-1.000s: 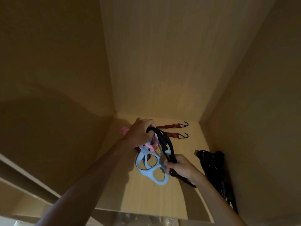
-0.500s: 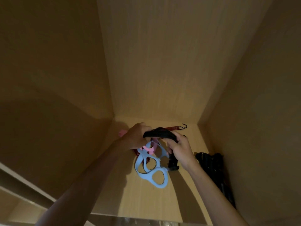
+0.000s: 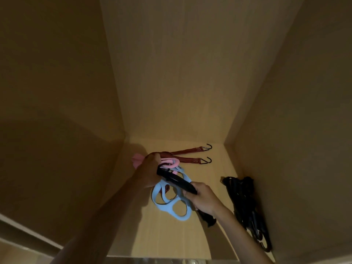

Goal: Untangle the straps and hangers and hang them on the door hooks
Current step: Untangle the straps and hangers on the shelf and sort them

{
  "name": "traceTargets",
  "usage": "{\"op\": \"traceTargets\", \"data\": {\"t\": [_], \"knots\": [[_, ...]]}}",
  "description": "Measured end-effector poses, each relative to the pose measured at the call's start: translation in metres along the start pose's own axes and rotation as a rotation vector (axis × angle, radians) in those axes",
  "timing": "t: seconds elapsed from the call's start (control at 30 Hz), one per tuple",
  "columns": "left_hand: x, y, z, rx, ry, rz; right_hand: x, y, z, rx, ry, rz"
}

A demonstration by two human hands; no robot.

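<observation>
I grip the pink hanger (image 3: 170, 161) with my curled left hand (image 3: 147, 174) to steady it on the shelf (image 3: 162, 235), I think, so that my right hand (image 3: 204, 199), closed round the black strap (image 3: 177, 181), can draw it out of the blue hanger (image 3: 171, 210).

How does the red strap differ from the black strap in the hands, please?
The red strap lies on the shelf floor; the black strap is held above it by the left hand and the right hand. The red strap shows metal hooks; the black strap's ends are too dark. Both are long, narrow bands.
</observation>
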State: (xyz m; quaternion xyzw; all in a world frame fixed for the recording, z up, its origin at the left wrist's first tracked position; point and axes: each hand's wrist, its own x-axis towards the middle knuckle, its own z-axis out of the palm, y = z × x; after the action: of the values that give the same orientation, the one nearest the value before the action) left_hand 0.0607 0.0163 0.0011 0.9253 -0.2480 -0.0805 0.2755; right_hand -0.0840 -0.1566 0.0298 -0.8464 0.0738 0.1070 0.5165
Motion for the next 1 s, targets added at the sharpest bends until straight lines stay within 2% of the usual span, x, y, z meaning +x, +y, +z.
{"op": "traceTargets", "data": {"t": [0.17,0.27,0.33,0.47,0.6,0.8,0.87,1.0], "knots": [[0.001,0.006,0.001,0.079,-0.220,-0.014,0.001,0.005,0.002,-0.048,-0.006,0.054],[0.003,0.012,0.004,-0.053,-0.312,-0.130,0.002,0.008,0.003,-0.045,0.015,0.092],[0.005,0.014,0.008,-0.118,-0.261,-0.168,0.003,0.011,0.004,-0.069,0.027,0.107],[0.014,0.004,0.018,-0.135,0.003,-0.121,0.006,0.015,0.008,-0.091,0.030,0.112],[0.024,0.003,0.020,-0.082,0.079,-0.054,0.008,0.013,0.009,-0.086,0.025,0.107],[0.027,0.009,0.012,-0.109,0.186,-0.092,0.014,0.011,0.006,-0.074,0.048,0.104],[0.025,0.007,0.007,-0.120,0.178,-0.081,0.017,0.010,0.007,-0.074,0.043,0.098],[0.022,0.006,0.001,-0.068,0.050,-0.100,0.020,0.004,0.014,-0.056,0.019,0.081]]}}
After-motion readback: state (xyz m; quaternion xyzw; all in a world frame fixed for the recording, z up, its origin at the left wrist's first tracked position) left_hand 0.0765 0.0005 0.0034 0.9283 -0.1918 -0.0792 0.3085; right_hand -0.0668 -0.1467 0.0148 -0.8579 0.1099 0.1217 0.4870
